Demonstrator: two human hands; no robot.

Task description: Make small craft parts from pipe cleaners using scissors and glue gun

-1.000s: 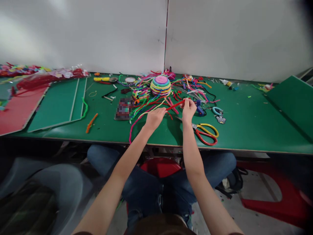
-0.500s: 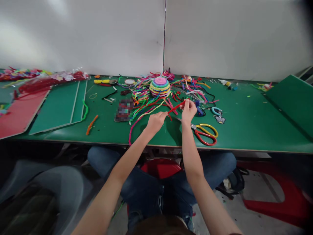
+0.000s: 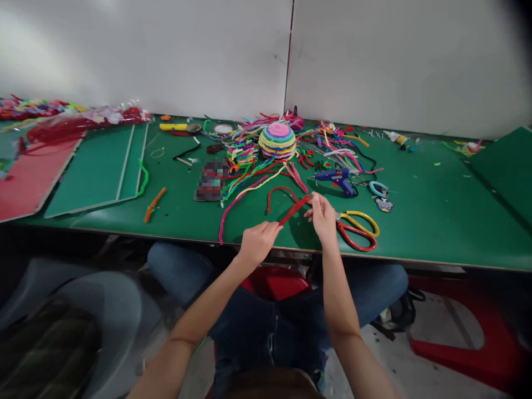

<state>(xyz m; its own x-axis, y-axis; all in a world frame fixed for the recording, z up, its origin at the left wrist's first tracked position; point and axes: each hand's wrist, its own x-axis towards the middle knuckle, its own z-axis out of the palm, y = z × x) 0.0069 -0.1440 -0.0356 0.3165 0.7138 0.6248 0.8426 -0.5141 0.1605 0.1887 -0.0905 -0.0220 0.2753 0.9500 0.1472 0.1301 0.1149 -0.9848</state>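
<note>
A red pipe cleaner (image 3: 293, 210) is stretched between both my hands above the near edge of the green table (image 3: 415, 221). My left hand (image 3: 257, 241) pinches its lower end and my right hand (image 3: 323, 214) pinches its upper end. A second red pipe cleaner (image 3: 279, 192) lies curved on the table just behind them. Further back sits a striped, many-coloured dome (image 3: 277, 141) amid a heap of loose pipe cleaners (image 3: 249, 166).
Yellow and red scissors (image 3: 358, 226) lie right of my right hand. A blue glue gun (image 3: 334, 178) lies behind them. Green and red boards (image 3: 95, 166) lie at the left, an orange pipe cleaner (image 3: 154, 204) nearby. A white wall stands behind the table.
Both hands have drawn back from the heap toward the table's near edge, bringing the red pipe cleaner with them. The blue glue gun, hidden before, now shows.
</note>
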